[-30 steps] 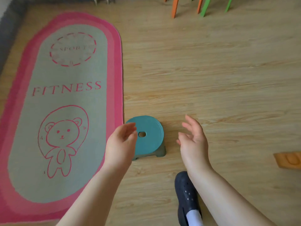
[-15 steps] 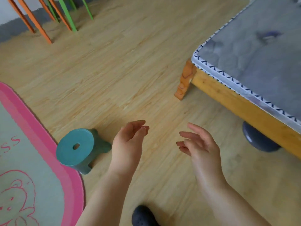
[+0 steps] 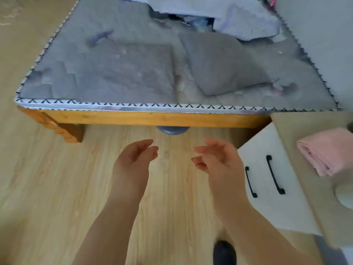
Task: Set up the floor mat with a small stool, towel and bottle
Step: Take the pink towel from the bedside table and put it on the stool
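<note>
A folded pink towel (image 3: pixel 326 152) lies on top of a white bedside cabinet (image 3: pixel 313 188) at the right edge. My left hand (image 3: pixel 133 161) and my right hand (image 3: pixel 217 159) hover side by side over the wooden floor, fingers loosely curled and apart, holding nothing. The towel is well to the right of my right hand. A pale rounded object (image 3: pixel 343 196), cut off at the right edge, stands on the cabinet below the towel; I cannot tell what it is. The floor mat and the stool are out of view.
A low wooden bed (image 3: pixel 145 118) with a grey mattress (image 3: pixel 133 73) and rumpled bedding fills the top. A dark round object (image 3: pixel 172 130) sits under its frame. The cabinet has two black drawer handles (image 3: pixel 275 175). My dark shoe (image 3: pixel 224 252) shows at the bottom.
The view has swung right, away from the pink mat and teal stool, onto the bed and the cabinet with the towel. Both hands stay empty in front of me.
</note>
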